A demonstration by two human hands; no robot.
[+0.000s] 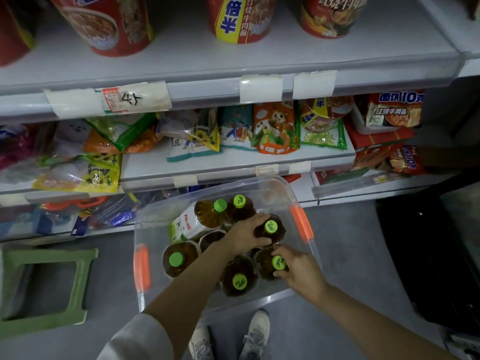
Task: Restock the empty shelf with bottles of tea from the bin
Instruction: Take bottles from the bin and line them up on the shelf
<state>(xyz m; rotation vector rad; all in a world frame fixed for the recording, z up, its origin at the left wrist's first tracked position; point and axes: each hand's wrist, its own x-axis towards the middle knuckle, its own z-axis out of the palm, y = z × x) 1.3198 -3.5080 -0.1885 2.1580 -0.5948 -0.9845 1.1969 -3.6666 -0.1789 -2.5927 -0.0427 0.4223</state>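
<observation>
A clear plastic bin (281, 189) with orange handles stands on the floor in front of the shelves. Several brown tea bottles with green caps fill it, most upright; one with a white label (193, 220) lies on its side. My left hand (246, 236) grips the shoulder of an upright bottle (276, 231) at the bin's right side. My right hand (298, 270) curls round the neck of another upright bottle (265, 266) just in front of it. A further bottle (179, 259) stands at the bin's left.
Grey shelves rise behind the bin: cup noodles (241, 19) on top, snack bags (275, 128) below, noodle packs (394, 110) at right. A green stool (49, 287) stands on the floor to the left. A dark object (428, 255) lies at right. My shoes (255, 333) are below the bin.
</observation>
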